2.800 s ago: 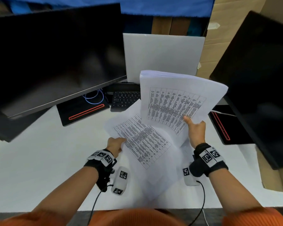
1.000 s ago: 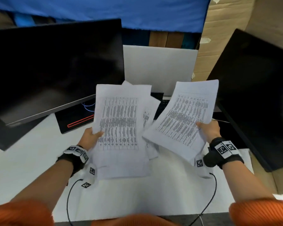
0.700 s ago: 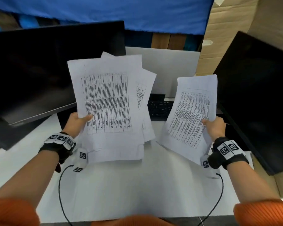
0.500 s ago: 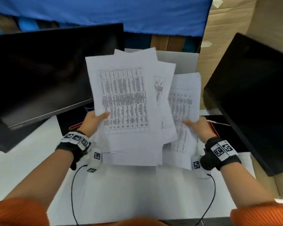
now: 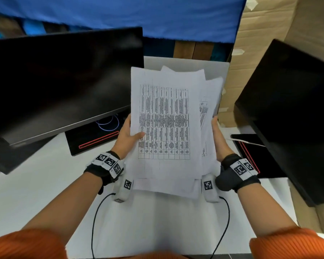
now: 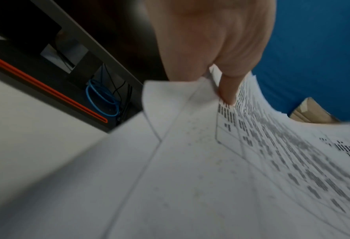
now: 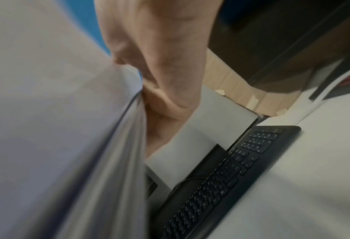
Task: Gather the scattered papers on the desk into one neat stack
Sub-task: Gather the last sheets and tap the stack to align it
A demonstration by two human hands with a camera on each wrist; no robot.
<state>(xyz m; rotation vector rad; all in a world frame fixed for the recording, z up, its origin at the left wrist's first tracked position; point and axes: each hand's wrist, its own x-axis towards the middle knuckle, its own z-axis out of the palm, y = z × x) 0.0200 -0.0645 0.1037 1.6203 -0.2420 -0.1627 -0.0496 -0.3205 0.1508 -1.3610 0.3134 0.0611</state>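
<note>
Nearest the body, the lower edges of the sheaf of white printed paper sheets (image 5: pixel 168 128) hang above the white worktop (image 5: pixel 157 221), ragged and stepped rather than flush, with no part plainly touching it. The sheaf stands close to upright, its long axis running from those lower edges up and away toward the far wall, printed tables facing the person.

The two hands flank it at mid-height, equally near. The left hand (image 5: pixel 128 136) grips the left long edge, thumb laid across the front sheet; in the left wrist view the left hand's fingers (image 6: pixel 229 90) pinch the paper where the sheet corners fan apart. The right hand (image 5: pixel 220 141) lies flat along the right long edge, and the right wrist view shows its fingers (image 7: pixel 161 100) held long against the paper's side; whether they curl behind the sheets cannot be told.

Farther up, the top edges splay: a sheet or two juts out to the right and above the front page. So the sheaf lies between the palms, and squaring it probably means loosening the hold and tapping the lower edges down on the worktop directly beneath.

Beyond, a black keyboard (image 7: pixel 241 169) lies on the worktop.
</note>
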